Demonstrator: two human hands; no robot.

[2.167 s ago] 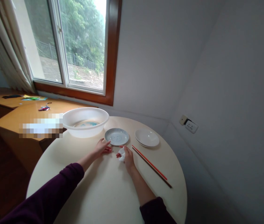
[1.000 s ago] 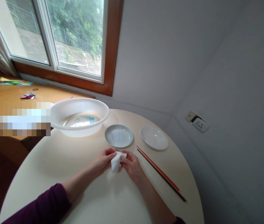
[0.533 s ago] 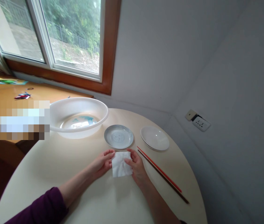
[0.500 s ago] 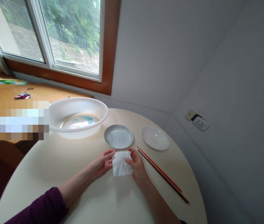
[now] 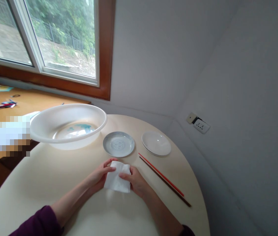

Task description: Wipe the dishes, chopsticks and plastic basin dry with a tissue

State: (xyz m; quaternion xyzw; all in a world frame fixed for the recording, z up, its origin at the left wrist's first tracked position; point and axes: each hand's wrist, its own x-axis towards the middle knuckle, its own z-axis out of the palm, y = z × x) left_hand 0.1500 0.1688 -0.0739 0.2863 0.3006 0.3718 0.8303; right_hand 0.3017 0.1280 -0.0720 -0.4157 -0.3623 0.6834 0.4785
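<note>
A grey plate (image 5: 118, 144) is set on the round, cream-coloured bench (image 5: 99, 216), and all places are given from it. Just on the near side of the plate, a white sheet (image 5: 116, 184) is held up between both hands; whether it is tissue or thin cloth cannot be told. Its left edge is grasped by the left hand (image 5: 101, 174), with the thumb laid over the face of the sheet. Its right side is gripped by the right hand (image 5: 138, 183), whose thumb is pressed across the front. The sheet is spread roughly flat, with its lower edge hanging toward the person. To the right of the plate, white dishes (image 5: 156, 144) are stacked. To the near right of the plate, a red stick (image 5: 161, 174) and a brown stick (image 5: 164, 181) are laid side by side, slanting away from it. To the left of the plate, a translucent basin (image 5: 70, 144) is placed, and a bluish patch is seen at its bottom.
</note>
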